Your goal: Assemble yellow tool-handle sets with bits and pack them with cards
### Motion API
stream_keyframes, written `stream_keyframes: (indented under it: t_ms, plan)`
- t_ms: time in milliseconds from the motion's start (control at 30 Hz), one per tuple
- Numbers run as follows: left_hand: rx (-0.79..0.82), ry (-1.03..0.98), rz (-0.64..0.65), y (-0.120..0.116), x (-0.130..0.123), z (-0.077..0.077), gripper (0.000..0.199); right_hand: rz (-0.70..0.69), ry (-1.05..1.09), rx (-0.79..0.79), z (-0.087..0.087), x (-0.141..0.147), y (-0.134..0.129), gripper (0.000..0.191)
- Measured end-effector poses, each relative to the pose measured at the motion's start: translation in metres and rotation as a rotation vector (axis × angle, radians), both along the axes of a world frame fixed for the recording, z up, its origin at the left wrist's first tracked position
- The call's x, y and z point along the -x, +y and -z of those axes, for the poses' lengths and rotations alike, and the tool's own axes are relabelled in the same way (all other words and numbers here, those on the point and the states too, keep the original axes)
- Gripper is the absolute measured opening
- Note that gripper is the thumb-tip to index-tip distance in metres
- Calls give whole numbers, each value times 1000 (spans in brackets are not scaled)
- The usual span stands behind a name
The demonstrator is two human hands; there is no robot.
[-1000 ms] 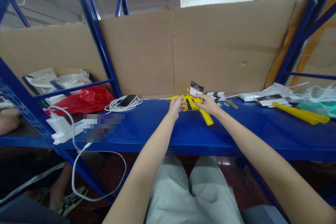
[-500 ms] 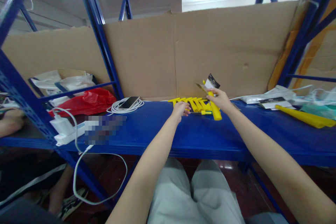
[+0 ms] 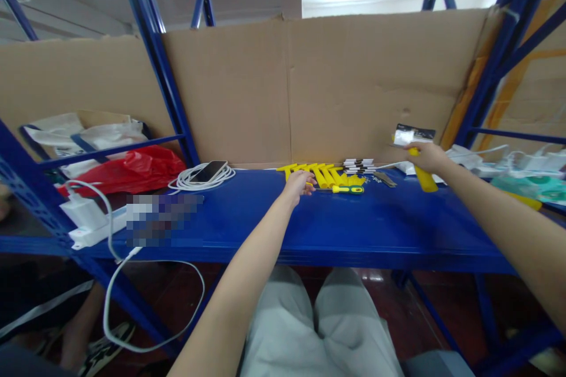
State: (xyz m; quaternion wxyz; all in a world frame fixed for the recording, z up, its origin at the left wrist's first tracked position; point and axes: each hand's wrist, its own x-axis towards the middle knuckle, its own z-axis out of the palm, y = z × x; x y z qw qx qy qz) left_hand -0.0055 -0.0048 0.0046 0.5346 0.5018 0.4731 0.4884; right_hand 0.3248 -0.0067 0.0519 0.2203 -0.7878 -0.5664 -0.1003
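Observation:
My right hand (image 3: pixel 422 156) is closed round a yellow-handled tool (image 3: pixel 425 179) with a black-and-white card at its top, held above the right part of the blue shelf. Near the shelf's middle, my left hand (image 3: pixel 301 182) has curled fingers beside a row of yellow handles (image 3: pixel 325 175); whether it holds anything is too small to make out. A green-and-yellow screwdriver (image 3: pixel 349 189) lies to its right. Behind that are small black-and-white packs (image 3: pixel 358 165) in a pile. A flat metal blade (image 3: pixel 384 179) rests further right.
A phone (image 3: pixel 209 171) lies on coiled white cable left of centre. Further left are a red bag (image 3: pixel 132 168) and a white power strip (image 3: pixel 95 232). Cardboard (image 3: pixel 230 94) stands behind the shelf (image 3: pixel 247 224). Plastic bags (image 3: pixel 530 184) lie at the right.
My right hand has moved right with the yellow-handled tool, uncovering the black-and-white packs and the blade. My left hand stays by the yellow handles. The view has shifted slightly.

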Motion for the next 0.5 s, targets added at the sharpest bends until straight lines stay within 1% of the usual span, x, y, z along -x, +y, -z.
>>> stream_keyframes:
  t_ms: [67,167,300,400,500]
  plan:
    - [2,3,4,0,0,0,6,46,-45,79,10,-16,-4,41]
    - [6,18,8,-1,-1,0,5,109,-72,173,30,-35,-6,42]
    - [6,46,23,-1,-1,0,6,156,-64,280,52,-50,-5,42]
    - [5,60,36,-1,-1,1,7,208,-81,331,60,-55,-5,44]
    - [-1,68,52,-1,-2,1,7,238,-113,376,60,-59,-7,46]
